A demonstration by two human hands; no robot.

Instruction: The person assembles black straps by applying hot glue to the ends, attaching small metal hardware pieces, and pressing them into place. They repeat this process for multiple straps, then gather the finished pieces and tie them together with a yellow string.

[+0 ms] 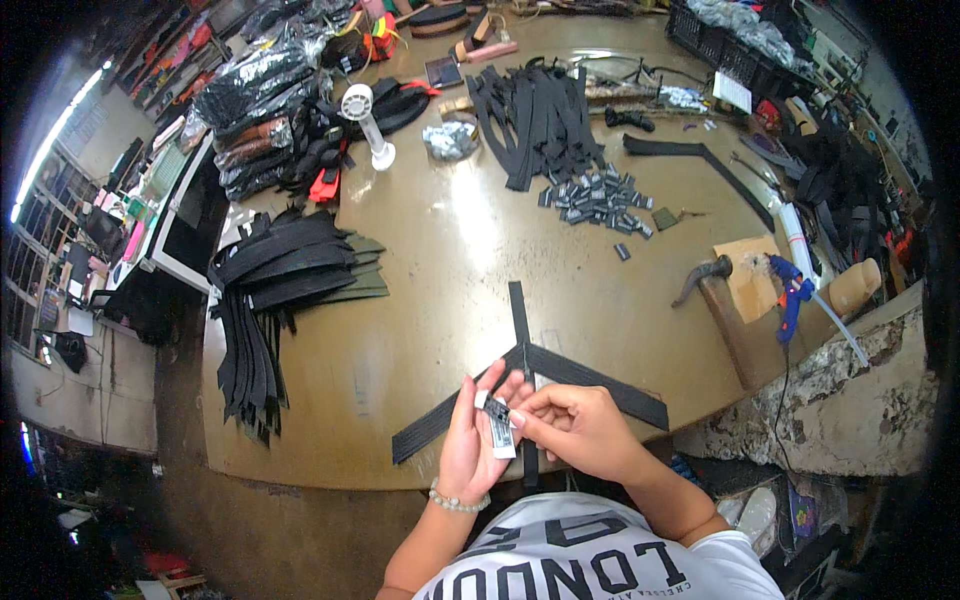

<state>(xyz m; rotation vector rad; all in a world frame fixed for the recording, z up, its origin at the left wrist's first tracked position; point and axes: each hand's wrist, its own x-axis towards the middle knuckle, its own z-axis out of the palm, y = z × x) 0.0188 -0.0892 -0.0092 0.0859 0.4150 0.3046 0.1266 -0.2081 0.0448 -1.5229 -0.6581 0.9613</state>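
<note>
My left hand (pixel 468 440) is turned palm up near the table's front edge, cradling a small white-and-black label strip (pixel 500 432) across the palm and fingers. From the right, my right hand (pixel 565 420) pinches the strip's dark part between thumb and forefinger. Under and beyond both hands lies a set of black webbing straps (pixel 600 383) joined at a centre, with arms spreading left, right and away from me. My hands partly cover the joint and the near arm. Farther off sits a loose heap of small dark folded labels (pixel 595 197), with one apart from it.
Black straps (pixel 540 110) lie behind the labels; another stack (pixel 285 255) hangs off the left edge. A white handheld fan (pixel 370 125) stands at the far left. At the right, a blue glue gun (pixel 792 300) with a cord is beside a brown board (pixel 748 275).
</note>
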